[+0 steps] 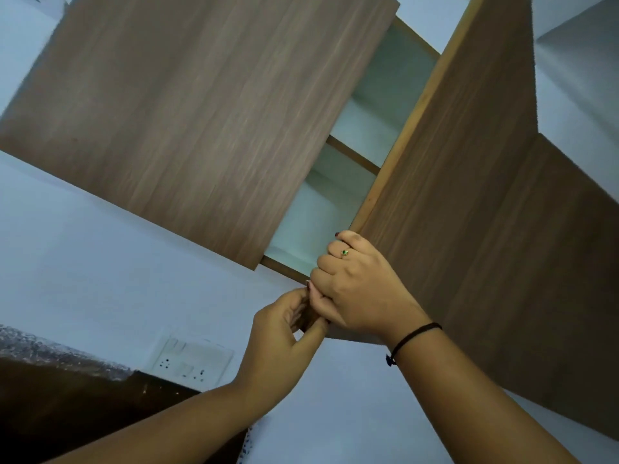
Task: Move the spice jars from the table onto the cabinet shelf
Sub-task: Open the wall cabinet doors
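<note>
I look up at a brown wooden wall cabinet. Its right door [469, 195] stands partly swung out, and a gap shows the white inside with one shelf [353, 157]. My right hand [360, 286], with a ring and a black wrist thread, grips the lower corner of that door, fingers curled round its edge. My left hand [284, 343] pinches the same door's bottom edge just below, touching my right hand. No spice jars are in view, and the visible part of the shelf holds nothing.
The cabinet's left door [201, 112] is closed and covers most of the inside. A white switch and socket plate [191, 360] sits on the pale wall below. A speckled stone ledge [50, 349] over dark wood lies at the lower left.
</note>
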Demonstrator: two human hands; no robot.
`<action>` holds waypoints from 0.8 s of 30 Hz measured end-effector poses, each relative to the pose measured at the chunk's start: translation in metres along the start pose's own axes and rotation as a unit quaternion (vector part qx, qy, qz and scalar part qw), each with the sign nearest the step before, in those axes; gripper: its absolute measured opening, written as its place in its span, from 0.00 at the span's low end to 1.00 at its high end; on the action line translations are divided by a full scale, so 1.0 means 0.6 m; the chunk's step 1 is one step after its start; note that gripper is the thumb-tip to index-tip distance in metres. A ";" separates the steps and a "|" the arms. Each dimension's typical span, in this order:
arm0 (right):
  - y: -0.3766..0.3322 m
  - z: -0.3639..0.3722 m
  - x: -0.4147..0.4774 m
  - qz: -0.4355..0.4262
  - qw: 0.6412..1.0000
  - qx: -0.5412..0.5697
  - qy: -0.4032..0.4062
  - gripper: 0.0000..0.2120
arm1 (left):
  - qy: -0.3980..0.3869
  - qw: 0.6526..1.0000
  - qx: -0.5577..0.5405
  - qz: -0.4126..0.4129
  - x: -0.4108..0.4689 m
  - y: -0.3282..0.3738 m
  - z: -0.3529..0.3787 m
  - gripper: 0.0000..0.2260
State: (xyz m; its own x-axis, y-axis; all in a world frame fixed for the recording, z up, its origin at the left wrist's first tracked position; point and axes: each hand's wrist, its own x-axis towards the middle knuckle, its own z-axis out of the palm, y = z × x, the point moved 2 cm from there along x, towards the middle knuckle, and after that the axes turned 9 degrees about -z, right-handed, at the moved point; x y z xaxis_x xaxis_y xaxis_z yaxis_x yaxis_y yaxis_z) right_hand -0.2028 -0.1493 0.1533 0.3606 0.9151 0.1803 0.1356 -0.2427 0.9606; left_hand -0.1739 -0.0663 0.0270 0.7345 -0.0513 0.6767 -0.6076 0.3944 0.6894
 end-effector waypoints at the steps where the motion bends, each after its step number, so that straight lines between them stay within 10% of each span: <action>1: -0.001 -0.013 -0.011 -0.004 1.000 0.000 0.006 0.18 | -0.006 1.000 -0.008 0.006 -0.012 0.003 0.010 0.06; 24: -0.012 -0.209 -0.212 -0.049 0.996 -0.050 -0.047 0.17 | -0.092 0.984 -0.149 0.042 -0.184 0.034 0.227 0.24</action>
State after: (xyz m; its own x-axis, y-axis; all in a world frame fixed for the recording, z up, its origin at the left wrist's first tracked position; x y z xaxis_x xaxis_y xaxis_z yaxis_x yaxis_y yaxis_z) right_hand -0.3652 -0.2235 0.1501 0.4356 0.8976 0.0676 0.0833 -0.1149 0.9899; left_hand -0.3087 -0.1777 0.0019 0.6017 -0.1615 0.7822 -0.5286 0.6537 0.5415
